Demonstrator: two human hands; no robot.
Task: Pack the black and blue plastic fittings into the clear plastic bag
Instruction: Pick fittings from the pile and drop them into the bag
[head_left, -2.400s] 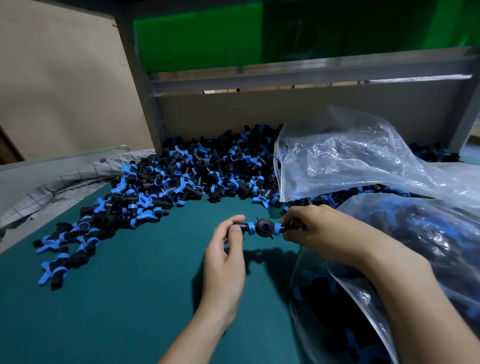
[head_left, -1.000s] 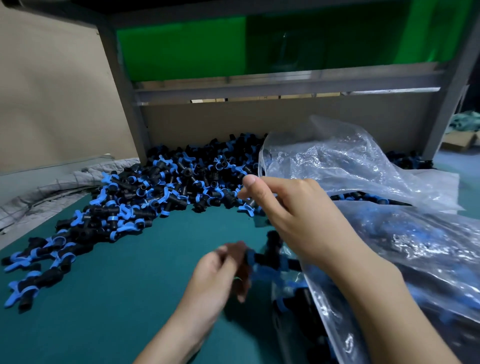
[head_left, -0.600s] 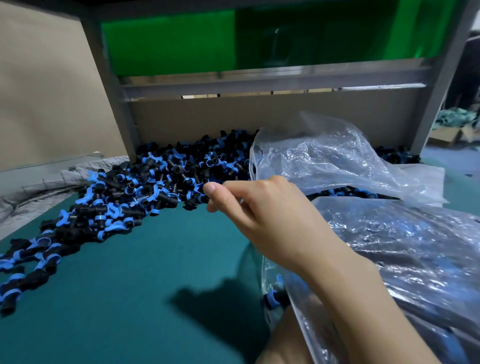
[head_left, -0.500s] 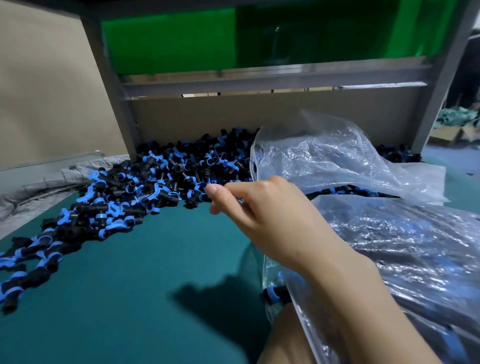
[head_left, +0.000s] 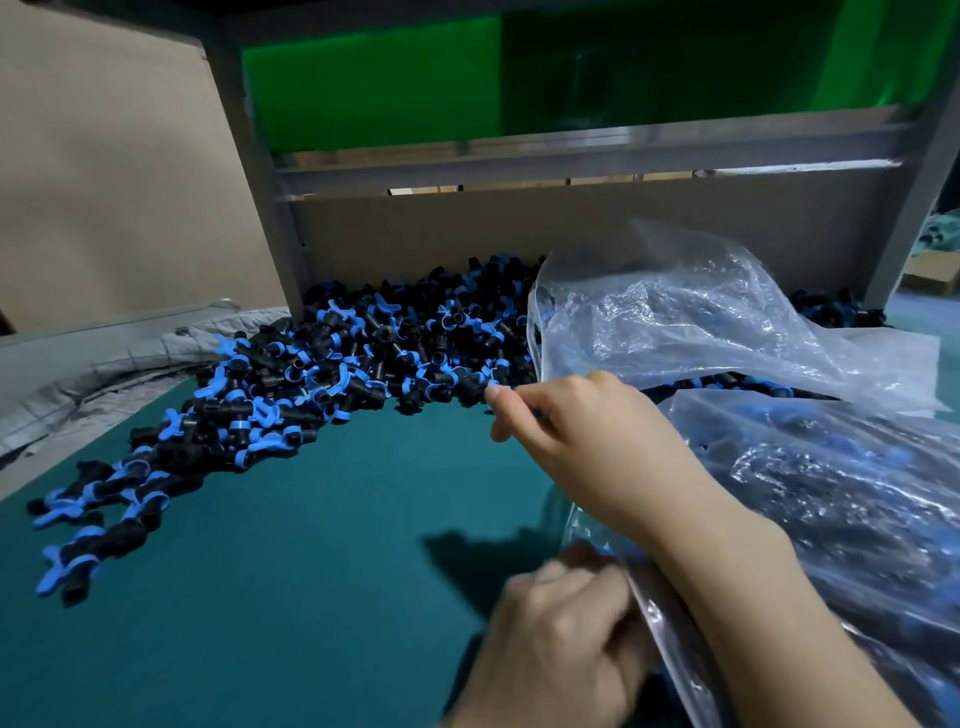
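Head view: loose black and blue fittings (head_left: 322, 379) are heaped in an arc from nine towards twelve o'clock on the green worktop (head_left: 285, 545), where they can be reached by both hands. At six o'clock the left hand (head_left: 561, 660) is seen blurred at the mouth of the clear plastic bag (head_left: 831, 493), fingers curled; whether a fitting is held cannot be told. Near centre, the film's edge is pinched and lifted by the right hand (head_left: 587, 441), apparently so that the mouth is kept open. The bag, already holding many fittings, is laid from three to five o'clock.
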